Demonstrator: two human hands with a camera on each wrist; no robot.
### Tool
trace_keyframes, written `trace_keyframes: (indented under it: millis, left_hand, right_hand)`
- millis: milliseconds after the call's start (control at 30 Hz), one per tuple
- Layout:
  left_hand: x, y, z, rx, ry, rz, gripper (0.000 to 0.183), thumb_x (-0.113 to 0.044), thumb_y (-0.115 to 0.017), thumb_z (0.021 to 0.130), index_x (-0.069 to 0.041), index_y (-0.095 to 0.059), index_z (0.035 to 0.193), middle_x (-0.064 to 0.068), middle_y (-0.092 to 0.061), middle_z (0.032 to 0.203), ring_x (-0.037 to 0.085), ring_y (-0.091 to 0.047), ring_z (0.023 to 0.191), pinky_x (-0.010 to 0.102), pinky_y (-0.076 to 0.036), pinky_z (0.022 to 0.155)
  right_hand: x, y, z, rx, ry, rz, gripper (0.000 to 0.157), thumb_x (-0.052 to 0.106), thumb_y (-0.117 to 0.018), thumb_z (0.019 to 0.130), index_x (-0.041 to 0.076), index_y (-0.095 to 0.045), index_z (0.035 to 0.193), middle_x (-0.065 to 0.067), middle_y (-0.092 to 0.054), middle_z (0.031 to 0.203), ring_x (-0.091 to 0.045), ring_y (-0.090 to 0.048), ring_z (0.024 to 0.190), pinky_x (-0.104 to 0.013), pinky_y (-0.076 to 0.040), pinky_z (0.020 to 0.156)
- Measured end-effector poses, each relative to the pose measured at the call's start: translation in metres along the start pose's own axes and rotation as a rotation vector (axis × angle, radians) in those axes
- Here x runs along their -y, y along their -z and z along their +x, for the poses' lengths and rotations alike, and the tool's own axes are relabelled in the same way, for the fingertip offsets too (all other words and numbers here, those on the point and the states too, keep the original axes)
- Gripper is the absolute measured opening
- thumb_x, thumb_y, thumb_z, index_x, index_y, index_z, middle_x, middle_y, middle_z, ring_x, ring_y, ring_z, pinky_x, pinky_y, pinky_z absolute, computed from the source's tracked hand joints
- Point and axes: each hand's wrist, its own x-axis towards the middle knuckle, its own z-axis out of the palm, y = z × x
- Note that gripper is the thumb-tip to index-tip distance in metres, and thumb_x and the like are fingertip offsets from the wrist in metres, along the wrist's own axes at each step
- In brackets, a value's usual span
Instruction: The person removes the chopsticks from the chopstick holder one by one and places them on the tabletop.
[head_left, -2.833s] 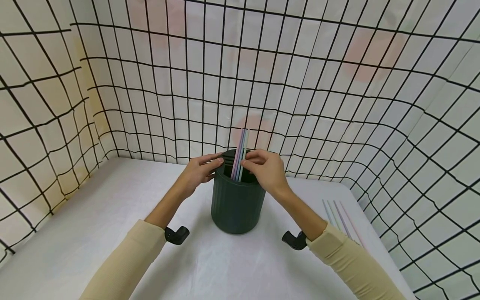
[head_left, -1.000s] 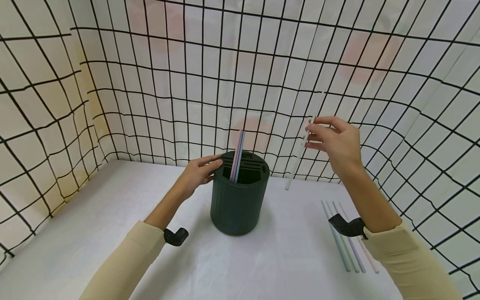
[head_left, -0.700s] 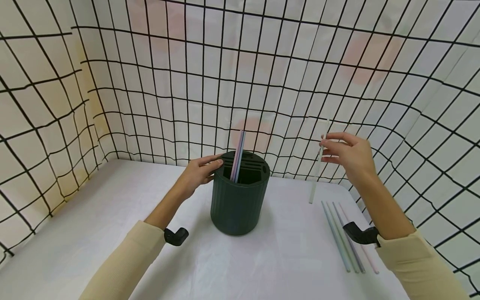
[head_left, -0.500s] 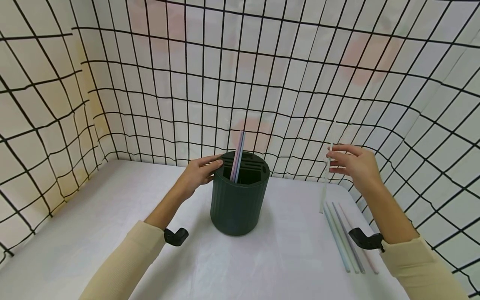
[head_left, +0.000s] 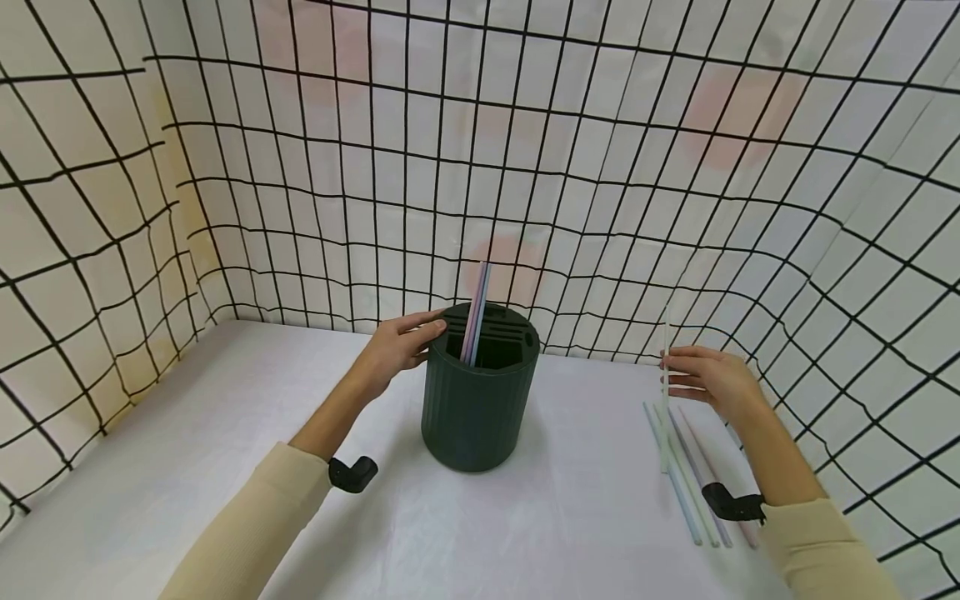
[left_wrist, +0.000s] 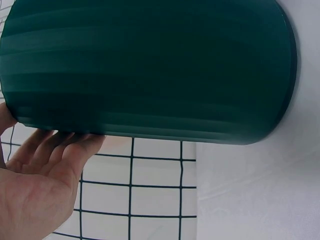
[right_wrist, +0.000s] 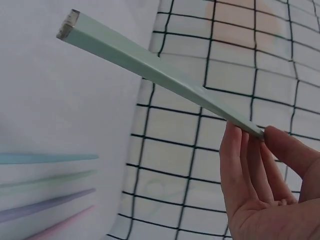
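A dark green utensil holder [head_left: 474, 417], ribbed outside with slots in its top, stands upright. Pink, purple and blue chopsticks [head_left: 476, 312] lean in its open compartment. At the holder's left rim my left hand [head_left: 393, 346] holds on, thumb on the near side and fingers round the far side; in the left wrist view the fingers [left_wrist: 75, 152] touch its wall. Over at the right, my right hand [head_left: 712, 379] pinches a pale green chopstick [right_wrist: 150, 67] near its far end, its square-cut end pointing down above the table.
Blue, green, purple and pink chopsticks [head_left: 693, 479] lie side by side on the white table [head_left: 585, 533], just below the held one. Black wire mesh [head_left: 420, 192] encloses the back and both sides. Black wrist cameras [head_left: 352, 475] jut from the sleeves.
My right hand has left the holder with the pale green chopstick, moving right and then down over the lying chopsticks. My left hand has stayed on the holder.
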Motion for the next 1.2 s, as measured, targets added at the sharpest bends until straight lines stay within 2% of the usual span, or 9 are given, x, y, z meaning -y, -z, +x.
trace_keyframes:
  millis: [233, 367, 500, 633, 800, 1000, 1200]
  left_hand:
    - [-0.002, 0.0, 0.0, -0.003, -0.002, -0.001, 0.052, -0.039, -0.064, 0.1, -0.018, -0.056, 0.147, 0.01, -0.058, 0.146, 0.026, -0.057, 0.135, 0.042, -0.049, 0.11]
    - [-0.003, 0.0, -0.001, -0.006, -0.002, 0.001, 0.052, -0.04, -0.065, 0.1, -0.018, -0.057, 0.146, 0.01, -0.059, 0.145, 0.025, -0.059, 0.133, 0.041, -0.05, 0.109]
    - [-0.003, 0.0, -0.001, -0.009, -0.005, 0.014, 0.053, -0.041, -0.065, 0.1, -0.019, -0.056, 0.147, 0.01, -0.058, 0.145, 0.025, -0.06, 0.131, 0.041, -0.05, 0.109]
    - [-0.004, 0.0, -0.002, -0.01, -0.007, 0.021, 0.053, -0.042, -0.065, 0.1, -0.02, -0.056, 0.147, 0.01, -0.058, 0.146, 0.024, -0.06, 0.131, 0.041, -0.05, 0.109]
    - [-0.004, 0.0, -0.001, -0.005, -0.008, 0.02, 0.053, -0.041, -0.065, 0.1, -0.019, -0.057, 0.146, 0.01, -0.059, 0.145, 0.024, -0.06, 0.131, 0.041, -0.05, 0.109]
    - [-0.002, 0.0, 0.0, -0.007, -0.007, 0.016, 0.052, -0.041, -0.065, 0.1, -0.018, -0.057, 0.146, 0.011, -0.059, 0.145, 0.024, -0.06, 0.131, 0.042, -0.05, 0.109]
    - [-0.003, 0.0, -0.002, -0.006, -0.005, 0.013, 0.052, -0.04, -0.065, 0.1, -0.019, -0.057, 0.147, 0.011, -0.058, 0.146, 0.025, -0.059, 0.132, 0.042, -0.049, 0.11]
  right_hand:
    - [-0.034, 0.006, 0.007, 0.052, -0.089, 0.061, 0.062, 0.021, -0.064, 0.102, -0.012, -0.039, 0.148, 0.014, -0.075, 0.097, -0.011, -0.075, 0.093, -0.031, -0.063, 0.085]
    - [-0.053, 0.008, 0.012, 0.079, -0.148, 0.089, 0.053, 0.017, -0.064, 0.102, -0.011, -0.047, 0.143, 0.011, -0.075, 0.094, -0.013, -0.076, 0.091, -0.034, -0.063, 0.085]
    - [-0.07, 0.01, 0.015, 0.091, -0.199, 0.084, 0.037, 0.015, -0.066, 0.1, -0.005, -0.062, 0.131, 0.01, -0.076, 0.094, -0.015, -0.076, 0.09, -0.034, -0.064, 0.083]
    - [-0.084, 0.009, 0.016, 0.103, -0.237, 0.088, 0.026, 0.013, -0.07, 0.097, 0.001, -0.071, 0.12, 0.006, -0.077, 0.095, -0.016, -0.076, 0.087, -0.033, -0.064, 0.079]
    - [-0.096, 0.005, 0.015, 0.12, -0.264, 0.076, 0.023, 0.011, -0.071, 0.095, 0.001, -0.073, 0.115, 0.001, -0.077, 0.095, -0.016, -0.075, 0.084, -0.032, -0.065, 0.075]
    - [-0.107, -0.002, 0.018, 0.097, -0.307, 0.068, 0.013, 0.011, -0.073, 0.094, 0.003, -0.076, 0.105, 0.001, -0.077, 0.089, -0.014, -0.074, 0.08, -0.031, -0.065, 0.072]
    - [-0.115, -0.005, 0.021, 0.069, -0.32, 0.057, 0.019, 0.009, -0.072, 0.094, -0.001, -0.073, 0.11, 0.004, -0.076, 0.086, -0.012, -0.073, 0.077, -0.029, -0.064, 0.069]
